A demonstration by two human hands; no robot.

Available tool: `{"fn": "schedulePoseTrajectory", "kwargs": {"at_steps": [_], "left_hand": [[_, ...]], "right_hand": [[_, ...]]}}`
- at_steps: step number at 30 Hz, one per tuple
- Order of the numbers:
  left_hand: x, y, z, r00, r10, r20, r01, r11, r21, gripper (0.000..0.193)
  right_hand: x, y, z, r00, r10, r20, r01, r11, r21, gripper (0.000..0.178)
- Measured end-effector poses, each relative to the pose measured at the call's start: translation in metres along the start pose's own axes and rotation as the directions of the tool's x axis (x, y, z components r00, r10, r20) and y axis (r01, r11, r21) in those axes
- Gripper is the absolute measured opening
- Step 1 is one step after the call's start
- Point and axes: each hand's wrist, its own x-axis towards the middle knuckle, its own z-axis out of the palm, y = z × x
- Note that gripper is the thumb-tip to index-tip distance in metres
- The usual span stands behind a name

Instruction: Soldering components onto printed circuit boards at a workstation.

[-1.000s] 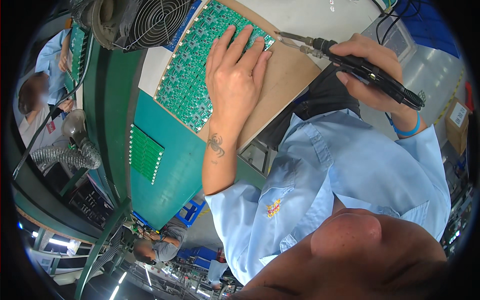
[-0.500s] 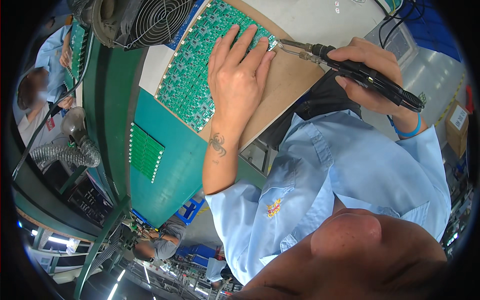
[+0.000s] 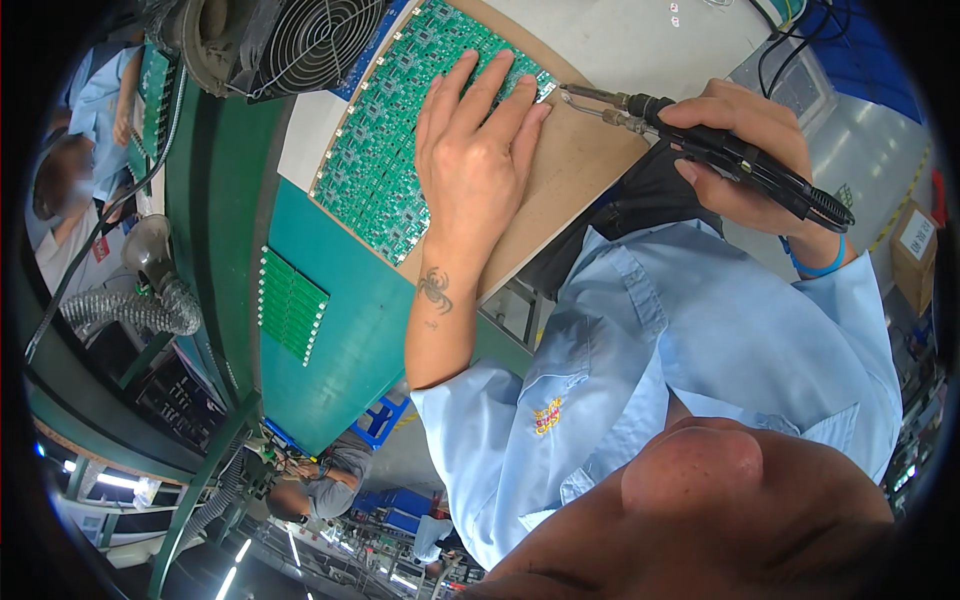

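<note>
My left hand (image 3: 472,170) lies flat with spread fingers on a green circuit board panel (image 3: 372,150) filled with small components. Under that panel is a brown backing board (image 3: 585,160), whose bare part shows to the right of my hand. In my right hand (image 3: 765,130) is a black soldering iron (image 3: 735,152), gripped between thumb and fingers. Its metal tip and a thin tube beside it point left at the panel's right corner, close to my left fingertips. Whether the tip touches the panel I cannot tell.
A smaller green board (image 3: 291,305) lies on the teal mat (image 3: 345,350) at left. A round fan with a wire guard (image 3: 322,40) stands at the back, beside a metal duct. Black cables (image 3: 800,45) hang at the far right. Co-workers (image 3: 95,110) sit beyond the left bench.
My right hand and the soldering iron have shifted slightly right and toward me, the tip drawing a little off the panel's corner. My left hand stays put. A co-worker's arm at left has moved.
</note>
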Motion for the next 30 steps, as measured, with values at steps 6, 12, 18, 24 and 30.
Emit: {"fn": "schedulePoseTrajectory", "kwargs": {"at_steps": [6, 12, 18, 24, 30], "left_hand": [[-0.004, -0.002, 0.001, 1.0, -0.012, 0.006, 0.012, 1.0, 0.005, 0.022], [0.002, -0.002, 0.001, 0.999, 0.042, -0.024, -0.042, 0.999, 0.008, 0.022], [0.001, 0.008, -0.01, 1.0, -0.02, -0.008, 0.02, 0.998, 0.062, 0.021], [-0.001, 0.003, -0.021, 0.998, -0.035, 0.06, 0.039, 0.997, -0.062, 0.02], [-0.003, 0.0, -0.024, 0.994, -0.084, 0.066, 0.091, 0.99, -0.105, 0.018]], "right_hand": [[0.008, 0.011, 0.001, 0.991, -0.061, -0.118, 0.064, 0.998, 0.023, 0.043], [0.008, 0.071, 0.019, 0.859, 0.327, -0.395, -0.316, 0.944, 0.093, 0.044], [0.005, 0.013, 0.018, 0.957, -0.005, -0.291, 0.028, 0.997, 0.078, 0.051], [-0.003, -0.008, 0.012, 0.99, -0.051, -0.134, 0.054, 0.998, 0.017, 0.043], [-0.007, -0.012, 0.018, 1.0, -0.027, 0.004, 0.027, 0.999, 0.018, 0.045]]}}
